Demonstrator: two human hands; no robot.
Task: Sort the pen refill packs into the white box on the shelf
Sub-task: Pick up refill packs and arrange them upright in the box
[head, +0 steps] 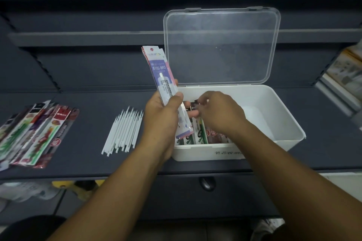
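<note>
While my left hand grips the purple refill pack upright between thumb and curled fingers at the white box's left wall, my right hand curls over the filed packs (pinching one? I cannot tell). Best to part those, then slide mine in edge-first.

White letters on the purple panel of the upright refill pack read roughly "B10C-MO"; its smaller print is blurred. Handwriting on the front wall of the white box and white characters on a red pack are illegible.
</note>
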